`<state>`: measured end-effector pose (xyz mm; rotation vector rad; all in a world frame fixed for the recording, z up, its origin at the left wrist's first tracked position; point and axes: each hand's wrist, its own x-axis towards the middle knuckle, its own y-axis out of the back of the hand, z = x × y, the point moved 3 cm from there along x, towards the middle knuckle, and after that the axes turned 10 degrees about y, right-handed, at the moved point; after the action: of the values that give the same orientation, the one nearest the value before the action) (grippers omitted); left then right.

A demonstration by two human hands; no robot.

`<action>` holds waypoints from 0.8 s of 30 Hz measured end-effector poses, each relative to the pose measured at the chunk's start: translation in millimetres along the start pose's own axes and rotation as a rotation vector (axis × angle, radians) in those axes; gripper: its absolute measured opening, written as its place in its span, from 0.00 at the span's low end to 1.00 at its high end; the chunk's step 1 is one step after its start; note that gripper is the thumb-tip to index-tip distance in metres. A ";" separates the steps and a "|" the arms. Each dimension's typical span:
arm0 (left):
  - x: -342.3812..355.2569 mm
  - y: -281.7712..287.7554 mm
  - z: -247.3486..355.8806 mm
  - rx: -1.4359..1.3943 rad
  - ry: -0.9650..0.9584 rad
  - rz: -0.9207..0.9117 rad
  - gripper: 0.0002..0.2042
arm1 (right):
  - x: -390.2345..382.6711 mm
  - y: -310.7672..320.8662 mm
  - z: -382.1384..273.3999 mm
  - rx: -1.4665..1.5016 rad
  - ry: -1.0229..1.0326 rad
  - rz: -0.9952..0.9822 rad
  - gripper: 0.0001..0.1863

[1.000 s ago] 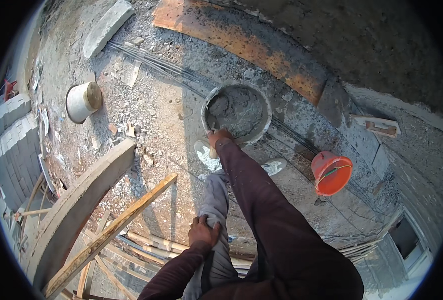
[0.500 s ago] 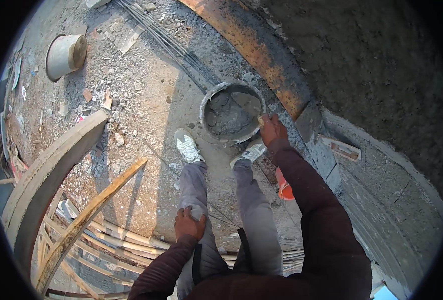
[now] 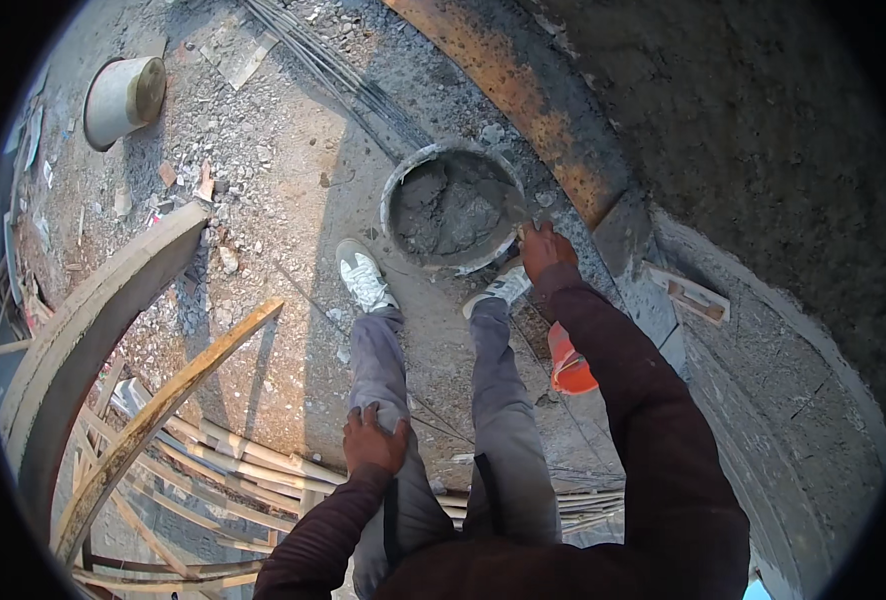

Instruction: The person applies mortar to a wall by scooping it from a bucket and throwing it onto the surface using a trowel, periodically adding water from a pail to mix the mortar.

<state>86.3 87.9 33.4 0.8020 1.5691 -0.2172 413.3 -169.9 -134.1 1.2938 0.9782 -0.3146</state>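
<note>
A round tub (image 3: 391,228) of wet grey mortar (image 3: 453,212) stands on the ground in front of my feet. At its right rim, my right hand (image 3: 547,252) is closed around the handle of a trowel (image 3: 517,208). The trowel's blade shows only in part, at the tub's inner right edge. My left hand (image 3: 374,441) lies on my left leg just above the knee, its fingers spread and holding nothing.
An orange-red bucket (image 3: 569,362) stands beside my right leg. A wooden float (image 3: 687,294) rests on the ledge to the right. Thin rods (image 3: 348,80) lie beyond the tub; another bucket (image 3: 123,100) lies tipped far left. A timber (image 3: 178,385) slants at lower left.
The trowel blade, seen flat over the mortar before, has shifted to the tub's right edge and shows less. My left hand stays on my leg. The whole view has shifted slightly.
</note>
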 end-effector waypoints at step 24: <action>18.9 40.7 7.9 0.066 0.021 -0.001 0.30 | 6.1 -99.8 -89.9 3.063 -0.306 -0.379 0.27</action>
<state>117.8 120.1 27.1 0.8573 1.5887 -0.2634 309.3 -116.6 -200.7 -1.4656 0.3009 1.3670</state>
